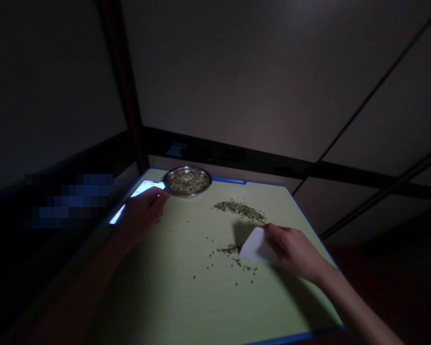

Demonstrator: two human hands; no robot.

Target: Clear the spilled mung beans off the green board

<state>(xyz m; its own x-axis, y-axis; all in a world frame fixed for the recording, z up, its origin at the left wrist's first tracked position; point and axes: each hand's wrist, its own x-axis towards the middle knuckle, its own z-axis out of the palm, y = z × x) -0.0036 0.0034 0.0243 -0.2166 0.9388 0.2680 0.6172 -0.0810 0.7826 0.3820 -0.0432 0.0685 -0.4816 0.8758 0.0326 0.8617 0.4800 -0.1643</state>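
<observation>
My right hand grips a white flat scraper with a rounded corner. The scraper's edge is against a small scatter of green beans or seeds on the pale green tabletop. Beyond it lies a longer strip of the same green grains. At the far left of the table stands a round metal dish with more grains spread over its bottom. My left hand is closed beside the dish's near-left rim; whether it touches the rim or holds anything is hidden.
A lit phone or tablet screen lies partly under my left hand at the table's left edge. Blue trim borders the table. Behind it rises a large pale panelled wall. Surroundings are dark.
</observation>
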